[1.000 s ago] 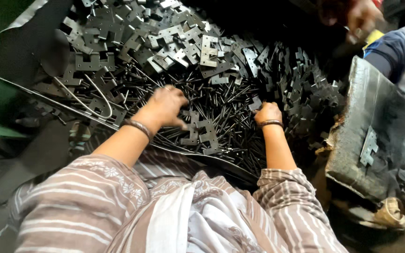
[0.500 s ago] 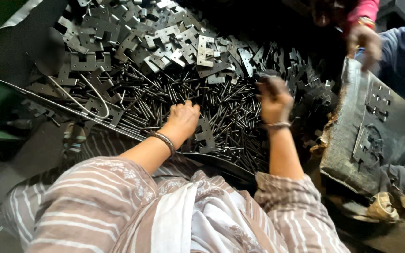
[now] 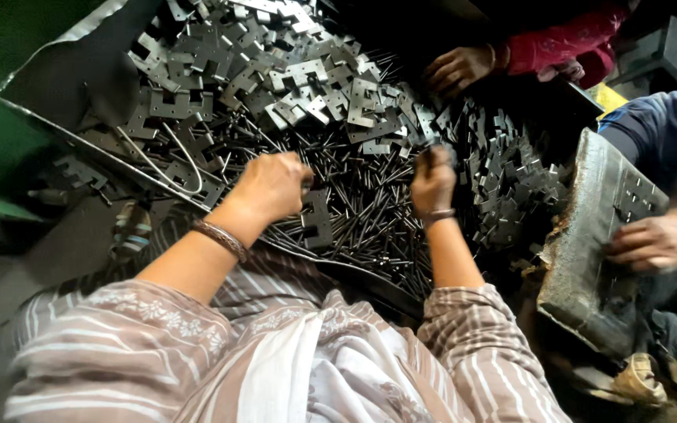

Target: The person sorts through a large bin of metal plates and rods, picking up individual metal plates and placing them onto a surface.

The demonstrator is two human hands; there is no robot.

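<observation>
Steel pins (image 3: 370,211) under left hand (image 3: 272,186), bracket (image 3: 439,153) between right fingers (image 3: 431,160)

L hand (image 3: 272,186) curled, palm down; R hand (image 3: 432,178) pinching, raised.

This is a metal workshop or small factory floor. A large heap of stamped metal brackets (image 3: 291,86) and thin dark rods (image 3: 370,211) fills a sheet-metal tray (image 3: 80,47), and co-workers crowd around, one gripping a grimy metal plate (image 3: 589,258).
</observation>
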